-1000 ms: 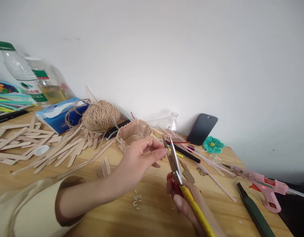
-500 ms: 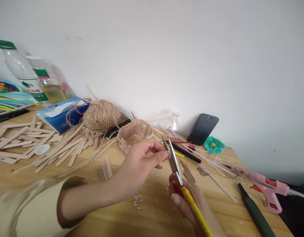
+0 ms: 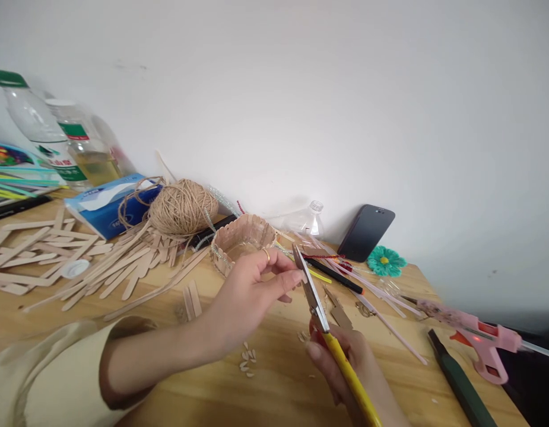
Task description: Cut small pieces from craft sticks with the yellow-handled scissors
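Observation:
My right hand grips yellow-handled scissors, their blades now closed together and pointing up and away. At the blades, my left hand pinches something too small to make out between thumb and fingers; a ring is on one finger. Below the hands, several small pale cut pieces lie on the wooden table. Just behind my left hand sits a small basket made of wooden stick pieces with a silvery trim, its near side partly hidden by that hand.
Many craft sticks lie at left, beside a twine ball and a blue tissue pack. Bottles stand behind. To the right are a phone, a teal flower, a pink glue gun and a dark green tool.
The scissor blades have come together from slightly apart. My left hand has stayed almost in place.

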`<state>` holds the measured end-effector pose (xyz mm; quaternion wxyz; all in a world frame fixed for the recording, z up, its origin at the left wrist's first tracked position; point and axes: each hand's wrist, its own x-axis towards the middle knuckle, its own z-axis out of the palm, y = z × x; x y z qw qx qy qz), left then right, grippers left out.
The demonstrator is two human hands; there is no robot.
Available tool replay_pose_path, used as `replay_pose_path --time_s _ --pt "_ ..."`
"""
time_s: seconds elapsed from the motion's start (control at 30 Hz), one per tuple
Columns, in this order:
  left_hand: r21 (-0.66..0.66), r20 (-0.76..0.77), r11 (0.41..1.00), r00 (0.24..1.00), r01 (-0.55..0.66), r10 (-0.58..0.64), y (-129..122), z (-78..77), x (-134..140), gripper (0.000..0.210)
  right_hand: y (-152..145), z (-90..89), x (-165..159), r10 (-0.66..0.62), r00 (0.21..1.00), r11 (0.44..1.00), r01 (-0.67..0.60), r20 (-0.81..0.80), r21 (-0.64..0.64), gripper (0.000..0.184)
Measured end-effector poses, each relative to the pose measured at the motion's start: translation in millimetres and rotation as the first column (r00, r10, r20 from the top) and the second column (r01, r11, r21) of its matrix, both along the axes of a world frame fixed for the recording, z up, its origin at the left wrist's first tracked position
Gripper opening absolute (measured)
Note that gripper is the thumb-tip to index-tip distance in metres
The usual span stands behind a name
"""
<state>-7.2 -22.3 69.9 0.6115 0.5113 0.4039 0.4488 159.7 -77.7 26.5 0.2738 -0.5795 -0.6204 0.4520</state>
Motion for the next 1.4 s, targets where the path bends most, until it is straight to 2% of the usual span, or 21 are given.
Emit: replay_pose_path --time_s 0.2,0.37,0.43,0.6,0.67,0.8,0.97,1.23,1.4 --pt "-0.131 0.183 0.991 0.983 0.013 0.011 2.6 -1.2 -0.4 0.009 2.7 4.6 -2.1 -0.062 0.994 0.998 0.06 -0.087 -0.028 0.053" --pt "-0.235 0.218 0.972 0.975 0.008 0.045 4.4 -0.3 1.4 0.012 5.1 3.5 -2.0 -0.106 0.984 0.994 0.104 -0.141 -0.015 0.05" --pt "-0.227 0.222 0.974 0.974 0.01 0.042 4.9 -1.4 2.0 0.01 4.7 3.4 -1.9 -0.112 0.981 0.994 0.111 -0.158 -0.013 0.047" --pt "-0.08 0.175 0.996 0.984 0.035 -0.021 5.8 -6.0 2.0 0.011 3.4 6.1 -2.7 -0.136 0.974 0.991 0.131 -0.184 -0.036 0.04" --pt "-0.061 0.143 0.997 0.989 0.04 -0.031 6.0 -6.9 1.8 0.008 4.1 6.8 -3.3 -0.161 0.971 0.986 0.151 -0.177 -0.067 0.035" --pt "-0.134 0.116 0.99 0.993 0.052 -0.036 5.6 -6.6 2.3 0.004 7.5 4.7 -3.7 -0.2 0.969 0.975 0.182 -0.145 -0.127 0.023" --pt "-0.219 0.163 0.969 0.984 0.113 -0.078 3.1 -8.6 4.5 0.006 9.1 3.6 -5.8 -0.202 0.968 0.979 0.194 -0.147 -0.068 0.011" --pt "-0.227 0.194 0.961 0.974 0.16 -0.116 2.6 -8.6 4.7 0.007 7.4 9.5 -2.8 -0.143 0.98 0.99 0.14 -0.14 -0.035 0.019" --pt "-0.194 0.152 0.979 0.988 0.066 -0.036 3.2 -8.6 3.4 0.005 8.2 2.7 2.8 -0.088 0.982 0.996 0.085 -0.166 -0.021 0.025"
